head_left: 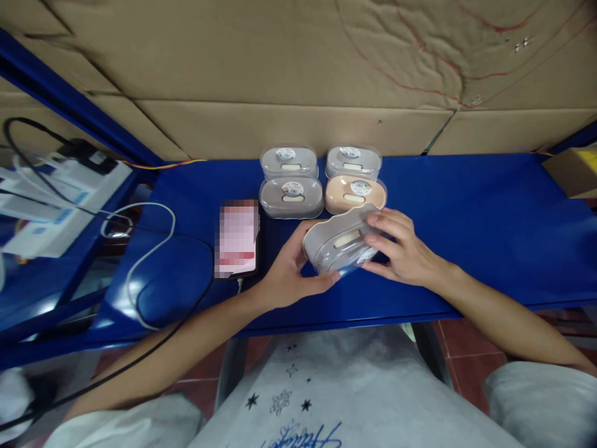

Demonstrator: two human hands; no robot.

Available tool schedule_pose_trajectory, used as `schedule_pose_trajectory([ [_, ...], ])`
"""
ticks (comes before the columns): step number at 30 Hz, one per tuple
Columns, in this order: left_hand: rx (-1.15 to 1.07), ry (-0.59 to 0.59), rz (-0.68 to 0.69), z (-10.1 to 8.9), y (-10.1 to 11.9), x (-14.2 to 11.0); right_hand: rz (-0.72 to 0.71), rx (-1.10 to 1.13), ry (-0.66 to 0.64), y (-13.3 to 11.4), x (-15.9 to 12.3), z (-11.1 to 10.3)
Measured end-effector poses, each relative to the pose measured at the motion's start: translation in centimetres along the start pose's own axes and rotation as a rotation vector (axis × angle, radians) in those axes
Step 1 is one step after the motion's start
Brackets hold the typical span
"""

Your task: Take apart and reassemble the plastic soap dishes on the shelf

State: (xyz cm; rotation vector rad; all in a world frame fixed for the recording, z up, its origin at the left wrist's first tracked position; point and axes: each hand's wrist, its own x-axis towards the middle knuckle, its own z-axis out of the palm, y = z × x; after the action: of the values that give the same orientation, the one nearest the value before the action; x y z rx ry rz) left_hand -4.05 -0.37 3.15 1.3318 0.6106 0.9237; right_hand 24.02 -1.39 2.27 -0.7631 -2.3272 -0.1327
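A grey oval plastic box point(339, 234) with a clear lid is tilted above the blue table, its lid side turned toward me. My left hand point(298, 270) grips its left end, thumb along the near lower edge and fingers behind. The fingers of my right hand point(398, 249) press on its right end, partly covering a round sticker. A cream-coloured bar shows in the middle of the lid. Just beyond it stand similar boxes: a peach one point(338, 191), a grey one point(275, 198), and two more grey ones point(275, 160) point(368, 163) behind.
Left of my hands lies a phone point(237, 239) with a cable plugged in. Power strips point(60, 214) with plugs and loose cables sit at the far left. Cardboard point(280, 68) lines the back of the blue table point(466, 230). A cardboard box point(571, 174) stands at the right edge.
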Motion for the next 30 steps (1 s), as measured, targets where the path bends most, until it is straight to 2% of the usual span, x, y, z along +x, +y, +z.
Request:
schedule_pose_trajectory([
  [4, 0.002, 0.02, -0.016, 0.2, 0.0, 0.0, 0.05, 0.013, -0.036, -0.1, 0.5, -0.1],
  [7, 0.049, 0.029, 0.029, 0.1, -0.1, -0.1, 0.065, -0.011, -0.052, -0.1, 0.7, -0.3],
  [11, 0.118, 0.026, 0.087, 0.0, -0.1, -0.5, 0.063, -0.014, -0.061, 0.0, 0.3, -0.3],
  [16, 0.112, 0.02, 0.079, 0.0, 0.2, -0.5, 0.019, 0.005, -0.048, 0.1, 0.2, -0.3],
  [21, -0.047, 0.078, -0.004, 0.2, 0.1, -0.1, 0.048, 0.054, -0.062, -0.2, 0.6, -0.5],
  [25, -0.29, 0.112, -0.19, 0.3, -0.1, 0.2, 0.092, 0.159, -0.132, -0.2, 1.1, -1.1],
  [27, -0.391, 0.069, -0.27, 0.4, 0.0, 0.4, 0.136, 0.186, -0.124, 0.3, 1.4, -1.6],
  [30, -0.481, -0.04, -0.306, 0.3, 0.5, 0.6, 0.236, 0.126, -0.019, 2.8, 1.4, -2.8],
])
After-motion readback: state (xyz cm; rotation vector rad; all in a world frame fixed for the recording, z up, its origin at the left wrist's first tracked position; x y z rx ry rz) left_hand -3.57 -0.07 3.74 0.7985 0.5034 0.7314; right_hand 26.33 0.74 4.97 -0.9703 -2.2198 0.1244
